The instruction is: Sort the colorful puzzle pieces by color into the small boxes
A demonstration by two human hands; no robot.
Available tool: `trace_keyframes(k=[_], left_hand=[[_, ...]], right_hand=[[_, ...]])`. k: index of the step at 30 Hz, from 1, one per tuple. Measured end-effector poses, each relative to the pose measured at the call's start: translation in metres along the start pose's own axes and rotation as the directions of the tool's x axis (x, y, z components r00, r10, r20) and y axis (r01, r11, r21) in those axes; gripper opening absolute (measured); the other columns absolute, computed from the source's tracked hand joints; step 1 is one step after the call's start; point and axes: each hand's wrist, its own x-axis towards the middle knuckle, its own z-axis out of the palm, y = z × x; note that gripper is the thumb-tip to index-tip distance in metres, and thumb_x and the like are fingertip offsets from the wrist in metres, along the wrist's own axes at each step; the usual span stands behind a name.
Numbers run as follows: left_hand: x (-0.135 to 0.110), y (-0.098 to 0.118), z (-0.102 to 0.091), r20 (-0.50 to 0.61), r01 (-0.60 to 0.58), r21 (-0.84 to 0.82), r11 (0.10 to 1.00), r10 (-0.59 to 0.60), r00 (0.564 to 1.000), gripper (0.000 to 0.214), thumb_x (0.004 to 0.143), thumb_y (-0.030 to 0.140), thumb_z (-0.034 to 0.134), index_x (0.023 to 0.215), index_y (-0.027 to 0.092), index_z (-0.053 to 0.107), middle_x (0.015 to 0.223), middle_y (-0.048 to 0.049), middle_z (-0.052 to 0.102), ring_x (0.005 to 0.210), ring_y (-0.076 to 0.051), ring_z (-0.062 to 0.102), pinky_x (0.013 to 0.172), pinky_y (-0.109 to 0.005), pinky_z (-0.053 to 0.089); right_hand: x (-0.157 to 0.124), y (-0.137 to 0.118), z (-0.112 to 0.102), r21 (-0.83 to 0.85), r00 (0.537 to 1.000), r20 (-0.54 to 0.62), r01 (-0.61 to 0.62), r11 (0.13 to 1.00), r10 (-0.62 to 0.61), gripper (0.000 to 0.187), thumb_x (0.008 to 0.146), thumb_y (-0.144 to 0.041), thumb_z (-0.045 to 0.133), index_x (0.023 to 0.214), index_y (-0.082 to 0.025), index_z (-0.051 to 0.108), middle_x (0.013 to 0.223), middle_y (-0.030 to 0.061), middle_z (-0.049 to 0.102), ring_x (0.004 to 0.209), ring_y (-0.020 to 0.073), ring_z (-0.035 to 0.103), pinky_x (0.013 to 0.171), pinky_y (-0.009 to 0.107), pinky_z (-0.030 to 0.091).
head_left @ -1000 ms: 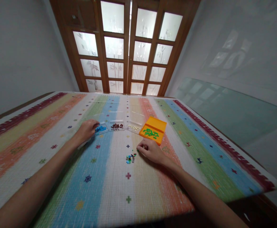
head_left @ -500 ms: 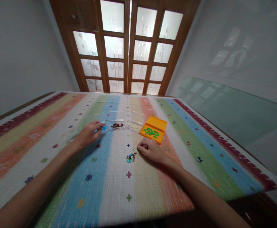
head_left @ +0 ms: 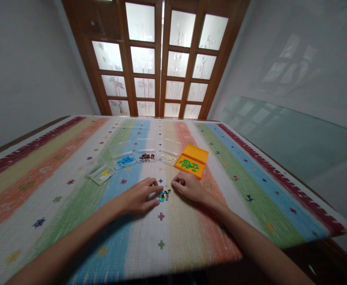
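A small pile of mixed pieces [head_left: 163, 196], blue, green and dark, lies loose on the worktop [head_left: 149, 249] between the two hands. The left hand [head_left: 140, 196] reaches in at its left edge, thumb and index finger parted, fingertips right at the pieces. The right hand [head_left: 189, 188] rests just beside the pile on the other side, fingers curled in; whether it pinches a piece I cannot tell.

Beyond the hands, open containers stand in an arc. From the left, a clear box [head_left: 101, 180] holds yellow pieces [head_left: 105, 173], the next blue pieces [head_left: 125, 161], the next dark brown pieces [head_left: 146, 156], and another cream pieces [head_left: 168, 158]. At the right end, near the right hand, an orange case [head_left: 195, 152] holds green pieces [head_left: 189, 164]. A striped cloth covers the worktop; behind its far edge stand wooden doors [head_left: 128, 59] with frosted panes.
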Motion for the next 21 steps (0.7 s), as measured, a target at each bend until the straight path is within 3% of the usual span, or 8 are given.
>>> trace_keyframes(k=[13,21], left_hand=[[0.0023,-0.0005,0.0071,-0.05,-0.007,-0.031,0.999,0.005,0.999,0.016,0.095,0.025,0.055,0.104,0.02,0.068,0.103,-0.0078,0.06,0.096,-0.021,0.059,0.088,-0.035,0.051],[0.0035,-0.0017,0.0105,-0.065,-0.038,-0.03,0.999,0.036,0.997,0.02,0.094,0.025,0.06,0.111,0.021,0.07,0.107,-0.0087,0.061,0.099,-0.021,0.06,0.089,-0.036,0.052]], right_hand=[[0.0002,0.0017,0.0022,-0.009,1.0,-0.021,-0.003,1.0,0.002,0.012,0.086,-0.014,0.063,0.079,-0.015,0.072,0.076,0.0031,0.067,0.069,0.0142,0.056,0.065,0.026,0.04],[0.0005,0.0027,0.0013,-0.014,1.0,0.003,-0.004,1.0,0.004,0.013,0.087,-0.015,0.062,0.079,-0.015,0.073,0.077,0.0035,0.067,0.07,0.0145,0.057,0.066,0.026,0.04]])
